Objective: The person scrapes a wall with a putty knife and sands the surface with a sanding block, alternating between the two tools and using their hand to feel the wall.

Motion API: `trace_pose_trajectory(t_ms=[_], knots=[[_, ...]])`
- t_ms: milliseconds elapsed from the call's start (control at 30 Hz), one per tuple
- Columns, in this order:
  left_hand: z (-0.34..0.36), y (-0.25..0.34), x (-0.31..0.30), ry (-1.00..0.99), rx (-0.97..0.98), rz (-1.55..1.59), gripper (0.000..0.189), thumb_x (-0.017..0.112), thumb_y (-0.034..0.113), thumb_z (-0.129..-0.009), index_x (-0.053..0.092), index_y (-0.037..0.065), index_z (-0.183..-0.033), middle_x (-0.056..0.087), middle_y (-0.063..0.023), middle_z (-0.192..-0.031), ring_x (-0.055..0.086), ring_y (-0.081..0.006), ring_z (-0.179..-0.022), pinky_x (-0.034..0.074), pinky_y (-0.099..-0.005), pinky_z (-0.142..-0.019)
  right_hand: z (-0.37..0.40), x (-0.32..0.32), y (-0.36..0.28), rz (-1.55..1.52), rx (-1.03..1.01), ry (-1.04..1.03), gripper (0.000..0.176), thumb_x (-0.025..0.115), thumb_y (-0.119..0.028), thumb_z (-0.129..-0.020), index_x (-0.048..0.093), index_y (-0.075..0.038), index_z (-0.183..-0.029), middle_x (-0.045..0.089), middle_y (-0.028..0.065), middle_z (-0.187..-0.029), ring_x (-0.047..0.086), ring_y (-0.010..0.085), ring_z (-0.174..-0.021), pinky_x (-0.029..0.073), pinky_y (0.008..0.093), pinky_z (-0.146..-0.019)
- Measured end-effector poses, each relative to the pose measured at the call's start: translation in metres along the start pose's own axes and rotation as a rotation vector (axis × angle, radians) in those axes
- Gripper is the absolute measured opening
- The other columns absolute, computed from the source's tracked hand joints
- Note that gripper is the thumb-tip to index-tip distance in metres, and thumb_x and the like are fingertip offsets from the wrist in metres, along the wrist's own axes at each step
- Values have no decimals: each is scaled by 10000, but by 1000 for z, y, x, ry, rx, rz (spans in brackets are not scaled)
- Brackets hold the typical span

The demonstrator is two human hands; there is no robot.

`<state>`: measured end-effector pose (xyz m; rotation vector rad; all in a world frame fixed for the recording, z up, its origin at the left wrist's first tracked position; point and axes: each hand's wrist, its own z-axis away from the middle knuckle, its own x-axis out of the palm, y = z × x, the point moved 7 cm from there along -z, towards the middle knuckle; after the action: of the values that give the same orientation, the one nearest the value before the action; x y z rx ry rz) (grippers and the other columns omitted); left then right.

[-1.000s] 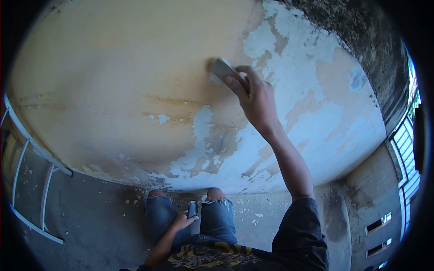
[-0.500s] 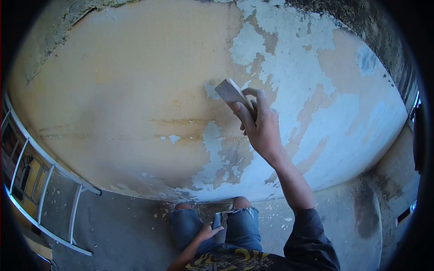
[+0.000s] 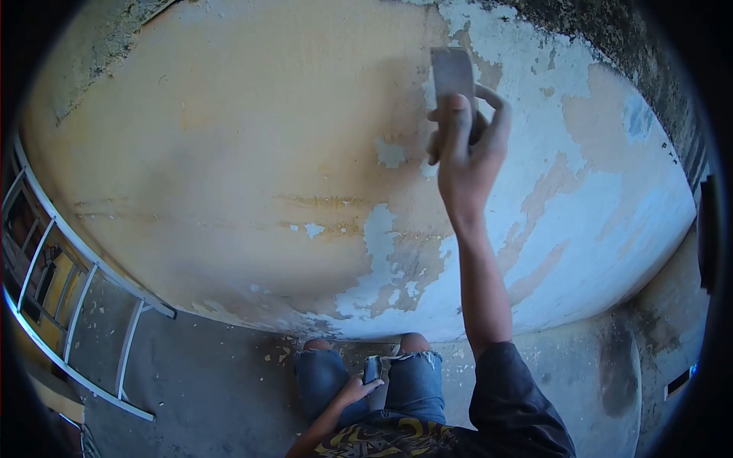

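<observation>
My right hand point(image 3: 472, 164) is raised at the wall with its fingers closed around a flat, grey rectangular scraper point(image 3: 453, 72). The thumb presses on the scraper's broad face, and its far end points up over the border between cream and pale blue paint. Behind it is the wall point(image 3: 252, 137), with cream paint on the left and flaking pale blue patches point(image 3: 391, 153) beside bare plaster. Low down between my knees, my left hand point(image 3: 356, 390) is closed on a small dark rectangular object point(image 3: 372, 369) whose kind I cannot make out.
A pale metal ladder point(image 3: 74, 314) lies at the left on the grey concrete floor point(image 3: 206, 382). Paint flakes point(image 3: 279, 356) are scattered at the foot of the wall. Rough, dark masonry point(image 3: 641, 46) borders the wall at the upper right. My denim-covered legs point(image 3: 413, 385) are close to the wall.
My right hand has moved up and slightly right with the scraper, which has turned from slanting left to nearly upright. The view has shifted a little; my left hand stays between the knees.
</observation>
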<state>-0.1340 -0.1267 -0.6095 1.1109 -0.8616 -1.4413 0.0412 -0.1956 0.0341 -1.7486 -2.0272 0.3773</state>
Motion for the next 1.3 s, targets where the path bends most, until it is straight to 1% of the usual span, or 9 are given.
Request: trace_pose_trajectory(t_ms=[233,333,400,467,533,667,900,1100,1300], knots=[[4,11,0,27,18,-5,377,736,412,-899,740,35,-890,687,-27,-761,599,-110,-689,484,-312,-661,110,-8,33,-130,492,-304,487,688,-280,-968,429,-24,-1291,668,112,-734,603,112,-529,445,247,-445],[5,15,0,9,50,-6,439,752,454,-874,698,25,-797,650,-47,-669,592,-138,-596,470,-346,-579,110,3,24,166,161,-445,631,764,-386,-884,467,-73,-1345,673,125,-679,667,196,-554,517,325,-501],[0,2,-1,22,48,-31,437,751,452,-875,695,25,-794,652,-48,-673,596,-140,-597,473,-348,-580,100,25,12,613,-212,-820,707,763,-480,-836,501,-125,-1388,672,129,-649,698,284,-599,554,398,-568],[-1,-5,-1,35,54,-49,436,750,449,-877,692,26,-792,653,-50,-676,600,-143,-598,475,-350,-582,83,33,16,677,-308,-918,731,724,-543,-833,518,-145,-1411,668,112,-648,681,319,-599,556,421,-581],[2,-8,-1,46,38,51,450,745,462,-877,684,23,-798,655,-64,-688,604,-159,-612,472,-364,-593,80,43,12,890,-619,-1201,774,719,-587,-812,531,-144,-1418,638,90,-599,664,279,-550,544,393,-548],[-1,-13,-2,106,146,84,463,740,474,-874,692,16,-833,668,-91,-707,615,-176,-637,480,-378,-617,46,36,-2,1230,-753,-1416,953,676,-732,-762,451,-180,-1505,583,21,-531,568,106,-460,491,324,-489],[5,10,-1,44,37,-18,475,731,464,-870,719,-6,-935,730,-161,-834,694,-230,-762,522,-392,-719,4,37,-14,1393,-1102,-1335,1018,672,-784,-738,369,-242,-1545,610,3,-542,622,98,-494,577,281,-611],[-3,4,-3,98,72,-60,470,739,459,-863,718,-4,-941,728,-153,-821,688,-225,-738,522,-390,-708,-3,40,-6,1404,-1109,-1354,1081,695,-790,-694,276,-323,-1575,623,11,-565,606,75,-480,612,302,-649],[-2,2,-2,76,98,3,462,743,450,-864,722,-9,-921,730,-156,-822,689,-216,-738,523,-390,-703,-4,41,-15,1409,-1261,-1268,971,686,-785,-715,401,-324,-1521,631,-9,-580,640,88,-515,583,273,-607]])
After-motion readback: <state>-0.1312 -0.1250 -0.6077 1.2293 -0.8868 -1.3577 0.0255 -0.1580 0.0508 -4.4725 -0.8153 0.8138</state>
